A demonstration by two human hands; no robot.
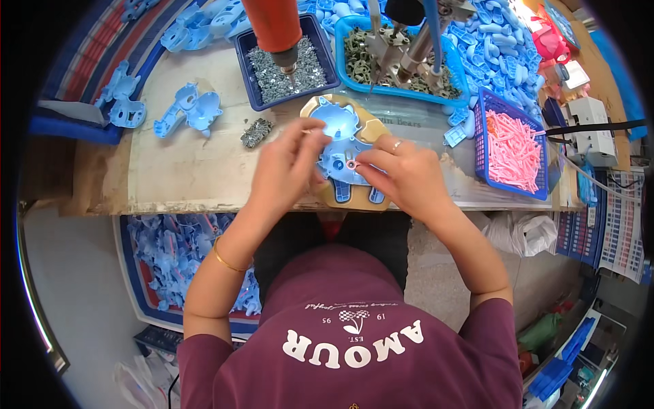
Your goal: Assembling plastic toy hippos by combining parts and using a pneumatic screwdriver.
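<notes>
A light-blue plastic animal-shaped toy shell (pixel 340 124) lies open side up in a tan holder (pixel 373 129) at the table's near edge. My right hand (pixel 407 172) is at the shell's right side, thumb and finger pinching a small pink plastic part (pixel 352 164) with a round end, set against the shell's lower half. My left hand (pixel 285 165) is over the shell's left side, thumb and fingers drawn together near its upper half. Whatever those fingers hold, if anything, is too small to make out.
An orange power screwdriver (pixel 274 24) hangs above a dark-blue tray of screws (pixel 330 80). Right of it, a metal fixture (pixel 402 51) stands over a light-blue tray of dark clips (pixel 458 95). A blue basket (pixel 483 146) holds pink parts. Blue shells (pixel 191 112) lie left; more fill a bin (pixel 136 300) below.
</notes>
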